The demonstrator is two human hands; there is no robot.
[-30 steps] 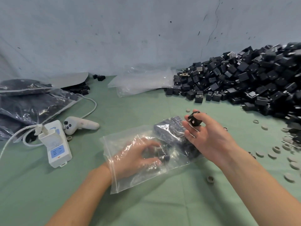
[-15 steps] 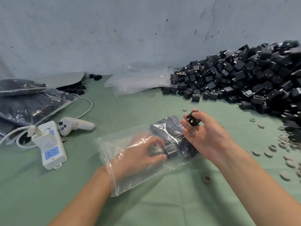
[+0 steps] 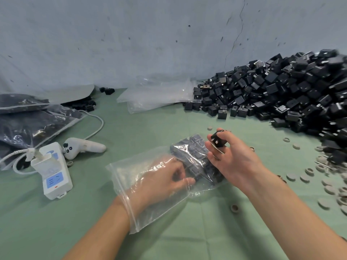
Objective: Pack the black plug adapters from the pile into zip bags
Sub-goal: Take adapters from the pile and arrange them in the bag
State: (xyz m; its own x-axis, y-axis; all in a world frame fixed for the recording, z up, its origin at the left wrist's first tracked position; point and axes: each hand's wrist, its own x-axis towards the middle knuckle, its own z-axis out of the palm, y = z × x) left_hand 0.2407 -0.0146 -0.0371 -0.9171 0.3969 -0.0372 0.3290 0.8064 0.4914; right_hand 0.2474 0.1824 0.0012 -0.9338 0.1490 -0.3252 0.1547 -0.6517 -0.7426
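With your left hand (image 3: 161,180) inside the zip bag (image 3: 127,171), its grip unclear through plastic, level the packed rows (image 3: 193,152), then bring the adapter (image 3: 217,141) pinched in your right hand (image 3: 238,160) round to the mouth.

A pale blue-grey wall (image 3: 131,44) fills the upper half of the view, plain and matt, flecked with small dark scuffs. A thin crack (image 3: 237,36) runs down its right side. Below the wall lies a dull green surface (image 3: 56,231), covered in cloth with faint fold creases crossing near the front. The light is soft and even, casting only weak shadows.
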